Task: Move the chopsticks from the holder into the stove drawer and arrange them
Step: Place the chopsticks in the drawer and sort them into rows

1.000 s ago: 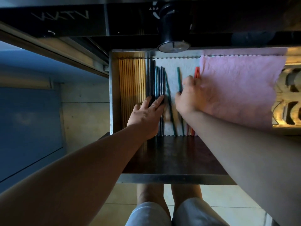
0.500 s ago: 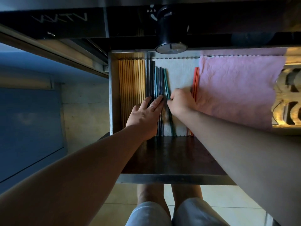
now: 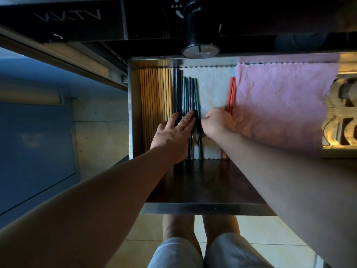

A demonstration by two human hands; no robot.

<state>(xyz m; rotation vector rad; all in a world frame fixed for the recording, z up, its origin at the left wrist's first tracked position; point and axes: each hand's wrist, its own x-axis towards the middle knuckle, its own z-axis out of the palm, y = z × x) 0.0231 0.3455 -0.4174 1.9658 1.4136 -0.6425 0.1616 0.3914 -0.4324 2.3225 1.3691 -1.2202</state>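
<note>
The stove drawer (image 3: 204, 208) stands pulled out below the stove front. Inside, on a white liner (image 3: 211, 88), lie several wooden chopsticks (image 3: 155, 93) at the left, then dark and teal chopsticks (image 3: 188, 93) side by side. Red chopsticks (image 3: 231, 91) lie further right against a pink cloth. My left hand (image 3: 173, 136) rests flat, fingers spread, on the dark and teal chopsticks. My right hand (image 3: 217, 123) is curled in a fist right beside the teal ones; whether it grips anything is hidden. No holder is in view.
A pink cloth (image 3: 280, 105) covers the right part of the drawer. A black stove knob (image 3: 200, 31) juts out above the drawer's back. The drawer's dark front section (image 3: 204, 182) holds nothing. My legs and a tiled floor (image 3: 260, 235) show below.
My right hand has drawn left from the red chopsticks to the teal ones, pushing a stray teal chopstick against the dark group. My left hand has stayed pressed on the dark chopsticks.
</note>
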